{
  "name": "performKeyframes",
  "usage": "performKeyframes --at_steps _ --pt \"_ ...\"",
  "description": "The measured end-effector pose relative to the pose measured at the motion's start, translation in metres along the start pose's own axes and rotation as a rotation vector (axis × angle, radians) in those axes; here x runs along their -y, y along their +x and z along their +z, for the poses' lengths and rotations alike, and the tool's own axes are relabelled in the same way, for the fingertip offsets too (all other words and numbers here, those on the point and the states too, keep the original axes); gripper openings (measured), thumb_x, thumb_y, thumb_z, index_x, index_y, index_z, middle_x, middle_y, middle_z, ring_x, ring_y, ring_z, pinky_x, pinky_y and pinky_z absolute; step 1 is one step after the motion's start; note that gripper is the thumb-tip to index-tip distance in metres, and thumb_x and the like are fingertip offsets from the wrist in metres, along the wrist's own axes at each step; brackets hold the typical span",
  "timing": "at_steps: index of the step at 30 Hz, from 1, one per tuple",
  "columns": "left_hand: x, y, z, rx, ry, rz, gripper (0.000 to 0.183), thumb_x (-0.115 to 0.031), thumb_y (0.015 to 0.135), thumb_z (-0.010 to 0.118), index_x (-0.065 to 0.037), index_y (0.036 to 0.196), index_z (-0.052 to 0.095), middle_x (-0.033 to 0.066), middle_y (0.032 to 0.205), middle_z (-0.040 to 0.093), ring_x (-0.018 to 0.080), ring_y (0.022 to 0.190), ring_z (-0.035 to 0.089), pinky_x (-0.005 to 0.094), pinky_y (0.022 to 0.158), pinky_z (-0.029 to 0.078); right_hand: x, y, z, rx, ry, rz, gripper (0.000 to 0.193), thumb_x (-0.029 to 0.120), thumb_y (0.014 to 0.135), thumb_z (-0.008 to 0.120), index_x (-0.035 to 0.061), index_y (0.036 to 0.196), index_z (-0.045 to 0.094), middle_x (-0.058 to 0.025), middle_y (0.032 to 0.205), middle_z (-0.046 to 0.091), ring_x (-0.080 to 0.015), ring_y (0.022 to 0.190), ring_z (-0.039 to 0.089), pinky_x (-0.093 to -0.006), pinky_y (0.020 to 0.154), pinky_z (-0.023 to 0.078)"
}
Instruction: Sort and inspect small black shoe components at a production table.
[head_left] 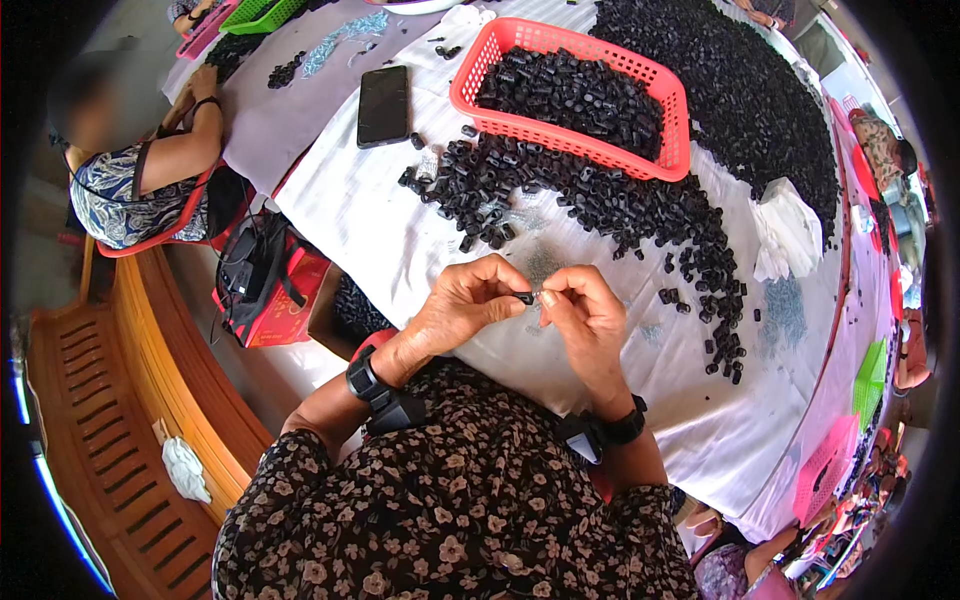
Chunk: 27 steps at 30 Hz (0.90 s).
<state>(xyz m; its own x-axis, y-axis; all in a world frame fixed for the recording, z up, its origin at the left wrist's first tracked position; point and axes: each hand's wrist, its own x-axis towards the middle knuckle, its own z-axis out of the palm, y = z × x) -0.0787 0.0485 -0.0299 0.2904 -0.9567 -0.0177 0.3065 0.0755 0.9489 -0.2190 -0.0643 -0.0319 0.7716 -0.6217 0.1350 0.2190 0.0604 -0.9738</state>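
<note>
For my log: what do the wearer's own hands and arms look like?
The left hand and right hand are both ungloved. Each wrist carries a black strap, left and right, with a boxy unit attached. The forearms are bare up to dark sleeves printed with pale flowers. No cables are visible on either arm.

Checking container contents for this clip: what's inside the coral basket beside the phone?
The coral basket holds a heap of small black pieces. Only the heap's surface shows; whatever lies deeper, and the basket's floor, is covered.
</note>
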Motion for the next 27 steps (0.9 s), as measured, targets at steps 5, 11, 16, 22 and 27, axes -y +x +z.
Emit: performKeyframes --at_steps 5,11,16,22,27 --pt "0.004 -0.001 0.001 -0.085 0.018 0.021 0.012 0.0 0.085 0.062 -0.002 0.095 0.057 -0.0021 0.086 0.057 0.003 0.077 0.052 0.0181 0.068 0.044 -0.001 0.0 0.0 0.048 -0.099 -0.031 0.01 -0.006 0.084 0.056 0.0013 0.092 0.056 0.0008 0.084 0.053 -0.0034 0.069 0.049 -0.0185 0.058 0.043" --pt "0.001 -0.003 -0.001 -0.207 0.394 -0.028 0.014 0.001 0.084 0.06 -0.003 0.096 0.053 -0.0023 0.088 0.054 0.0028 0.08 0.05 0.018 0.069 0.042 -0.002 0.0 0.002 0.05 -0.089 -0.015 0.011 -0.007 0.084 0.056 0.0013 0.091 0.056 0.0009 0.085 0.053 -0.0031 0.069 0.048 -0.0181 0.059 0.042" --pt "0.002 -0.001 0.002 -0.151 -0.081 0.091 0.014 0.002 0.084 0.059 -0.001 0.095 0.052 0.0012 0.09 0.058 0.0072 0.078 0.055 0.0207 0.071 0.046 -0.004 0.001 0.001 0.032 -0.05 0.009 0.009 -0.004 0.085 0.057 0.0014 0.092 0.056 0.0007 0.084 0.054 -0.0027 0.068 0.048 -0.0184 0.057 0.044" --pt "0.003 -0.004 -0.002 -0.112 0.043 -0.029 0.012 0.0 0.085 0.061 0.0 0.095 0.055 0.0037 0.093 0.059 0.009 0.082 0.057 0.0235 0.074 0.048 -0.005 0.003 -0.002 -0.004 -0.055 0.017 0.007 0.002 0.086 0.059 0.0012 0.092 0.058 0.0002 0.082 0.057 -0.0038 0.065 0.051 -0.0191 0.056 0.046" --pt "0.011 -0.003 -0.002 -0.077 0.229 -0.008 0.013 0.0 0.084 0.062 0.0 0.095 0.055 0.0023 0.089 0.059 0.0068 0.08 0.057 0.0218 0.069 0.048 0.0 0.003 -0.004 0.0 -0.043 0.013 0.006 0.002 0.086 0.06 0.0011 0.092 0.058 0.0 0.083 0.057 -0.0043 0.066 0.052 -0.0188 0.057 0.046"
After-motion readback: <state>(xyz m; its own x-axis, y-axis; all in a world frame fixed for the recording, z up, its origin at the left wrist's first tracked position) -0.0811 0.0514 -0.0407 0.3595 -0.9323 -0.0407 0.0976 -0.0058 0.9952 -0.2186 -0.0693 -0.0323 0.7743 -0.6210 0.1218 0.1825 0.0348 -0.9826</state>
